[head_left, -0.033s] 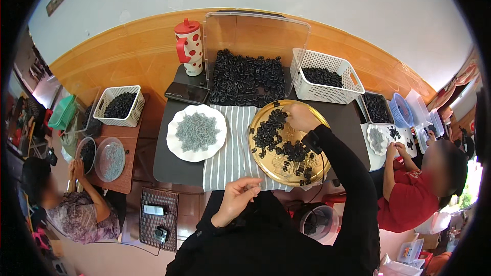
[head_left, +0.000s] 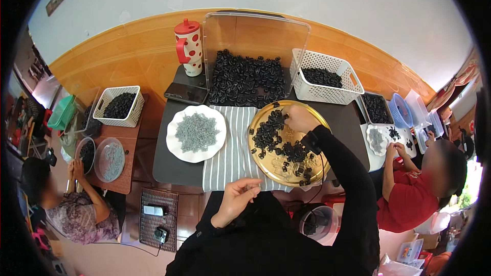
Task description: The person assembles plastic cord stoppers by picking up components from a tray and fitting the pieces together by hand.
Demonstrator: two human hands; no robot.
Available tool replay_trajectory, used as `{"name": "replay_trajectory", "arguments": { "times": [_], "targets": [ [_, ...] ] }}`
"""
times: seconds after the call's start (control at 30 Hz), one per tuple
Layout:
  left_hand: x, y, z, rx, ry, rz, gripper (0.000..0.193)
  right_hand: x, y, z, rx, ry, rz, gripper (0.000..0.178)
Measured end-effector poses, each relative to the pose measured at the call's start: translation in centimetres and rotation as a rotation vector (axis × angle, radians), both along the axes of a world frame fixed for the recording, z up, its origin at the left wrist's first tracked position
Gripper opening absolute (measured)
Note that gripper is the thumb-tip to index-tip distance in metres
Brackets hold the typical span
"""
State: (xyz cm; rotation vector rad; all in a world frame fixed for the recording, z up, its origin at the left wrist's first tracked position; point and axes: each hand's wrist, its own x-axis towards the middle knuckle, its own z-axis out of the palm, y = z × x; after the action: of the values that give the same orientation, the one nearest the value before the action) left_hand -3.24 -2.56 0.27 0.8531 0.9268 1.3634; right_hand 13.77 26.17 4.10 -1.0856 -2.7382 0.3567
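My right hand reaches over the round gold tray, its fingers bent together at the edge of a heap of small black plastic pieces. Whether a piece is between those fingertips cannot be made out. Close to my body, below the near edge of the table, my left hand is held with thumb and fingertips together; a tiny pale thing may be at the tips, too small to name. A white scalloped plate of small grey-clear pieces stands left of the tray.
A striped cloth lies under the tray. Behind are a clear bin of black pieces, a white basket, a phone and a dotted tumbler. Co-workers sit at both sides; a wicker stool stands lower left.
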Motion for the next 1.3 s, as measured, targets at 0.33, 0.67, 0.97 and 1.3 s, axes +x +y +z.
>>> {"name": "replay_trajectory", "arguments": {
  "times": [0.33, 0.67, 0.97, 1.3],
  "targets": [
    [0.3, 0.4, -0.3, -0.027, -0.013, -0.047, 0.023, 2.7, -4.5, 0.4, -0.301, 0.073, -0.05, 0.014],
    [2.3, 1.2, 1.5, 0.105, -0.071, 0.117, 0.022, 1.4, -20.0, 1.9, -1.061, 0.809, -0.194, 0.013],
    [1.8, 1.5, 1.2, 0.057, 0.003, 0.176, 0.013, -1.8, -24.3, -2.3, -0.781, 1.177, -0.233, 0.014],
    [-0.9, 3.3, 1.1, 0.219, 0.784, 0.306, 0.009, 5.4, -18.6, -0.4, 0.028, 0.543, -0.187, 0.009]
  ]
}}
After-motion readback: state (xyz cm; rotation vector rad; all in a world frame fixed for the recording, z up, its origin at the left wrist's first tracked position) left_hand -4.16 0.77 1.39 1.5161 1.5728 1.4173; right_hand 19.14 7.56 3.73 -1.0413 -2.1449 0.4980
